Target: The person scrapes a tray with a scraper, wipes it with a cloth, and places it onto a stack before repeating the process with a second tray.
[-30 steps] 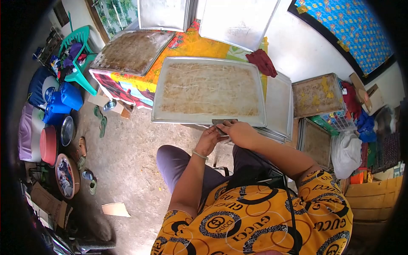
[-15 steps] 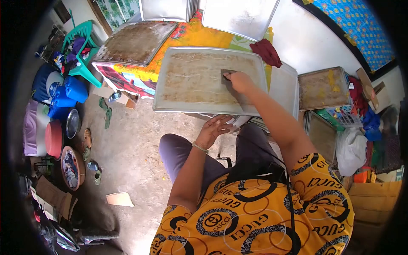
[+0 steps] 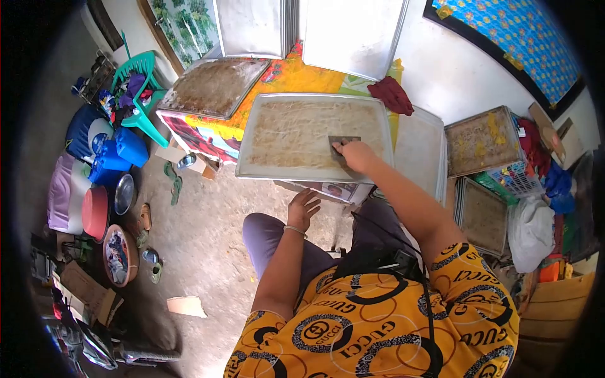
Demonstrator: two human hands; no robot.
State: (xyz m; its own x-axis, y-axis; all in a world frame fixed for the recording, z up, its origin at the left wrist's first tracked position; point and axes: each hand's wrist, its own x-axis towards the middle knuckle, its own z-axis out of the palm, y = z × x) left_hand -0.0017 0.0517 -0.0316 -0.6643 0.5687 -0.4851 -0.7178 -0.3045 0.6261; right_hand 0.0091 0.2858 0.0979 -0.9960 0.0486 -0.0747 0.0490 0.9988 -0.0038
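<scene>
Fingers of the right hand (image 3: 357, 156) pinch a dark flat piece (image 3: 346, 139) — likely light and stiff, best held by its near edge — over the browned tray (image 3: 283, 135), near a maroon cloth (image 3: 391, 96); the left hand (image 3: 302, 211), apparently empty, hangs loosely spread below.

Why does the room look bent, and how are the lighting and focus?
In the head view, black corners and bowed lines suggest a wide-angle lens; the rightmost upright tray looks nearly washed out; the cardboard box sits in shadow; the scraper looks fairly sharp.
</scene>
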